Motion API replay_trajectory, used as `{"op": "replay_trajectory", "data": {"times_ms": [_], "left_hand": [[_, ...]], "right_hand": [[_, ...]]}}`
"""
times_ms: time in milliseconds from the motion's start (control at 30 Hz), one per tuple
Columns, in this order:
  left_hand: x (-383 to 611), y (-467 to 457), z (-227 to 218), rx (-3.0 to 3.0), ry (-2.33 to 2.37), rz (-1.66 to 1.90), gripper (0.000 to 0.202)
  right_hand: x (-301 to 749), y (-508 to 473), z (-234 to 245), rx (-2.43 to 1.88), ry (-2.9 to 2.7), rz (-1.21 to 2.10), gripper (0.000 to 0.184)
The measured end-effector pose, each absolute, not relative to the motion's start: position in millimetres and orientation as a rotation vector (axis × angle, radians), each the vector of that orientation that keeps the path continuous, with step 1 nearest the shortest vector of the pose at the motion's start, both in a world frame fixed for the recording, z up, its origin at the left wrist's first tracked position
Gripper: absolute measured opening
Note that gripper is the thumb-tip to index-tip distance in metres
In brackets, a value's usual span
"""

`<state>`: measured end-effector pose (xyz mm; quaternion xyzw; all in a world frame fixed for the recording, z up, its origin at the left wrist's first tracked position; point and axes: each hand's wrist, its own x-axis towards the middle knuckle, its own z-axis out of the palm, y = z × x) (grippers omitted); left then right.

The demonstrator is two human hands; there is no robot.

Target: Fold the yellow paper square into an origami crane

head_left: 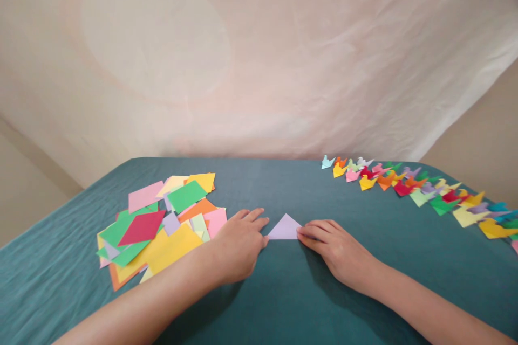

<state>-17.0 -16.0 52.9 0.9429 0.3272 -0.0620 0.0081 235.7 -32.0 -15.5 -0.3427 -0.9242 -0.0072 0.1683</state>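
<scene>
A lilac sheet of origami paper [285,228], folded into a triangle, lies on the table with its point facing away from me. At its left corner is my left hand [243,245], fingers spread apart and the thumb tip touching the corner. My right hand [338,248] has its thumb and fingertips closed together on the right corner. The paper rests flat between both hands, and its two side corners are partly covered by my fingertips.
A loose pile of coloured paper [174,248] lies to the left, partly under my left forearm. Several rows of folded paper birds [404,187] stand along the right side. A green-blue cloth [267,307] covers the table, and a pale sheet [259,64] hangs behind it.
</scene>
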Motion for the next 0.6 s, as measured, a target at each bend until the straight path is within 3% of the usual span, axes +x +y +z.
{"op": "replay_trajectory", "data": {"times_ms": [300, 433, 600], "left_hand": [[-27, 2, 52, 2.871, 0.910, -0.155, 0.036], [-29, 23, 44, 2.606, 0.983, 0.133, 0.043], [-19, 30, 22, 2.246, 1.084, 0.406, 0.038]], "right_hand": [[236, -33, -15, -0.958, -2.607, -0.024, 0.035], [236, -33, -14, -0.965, -2.594, -0.016, 0.036], [231, -27, -7, -0.971, -2.626, -0.089, 0.029]]}}
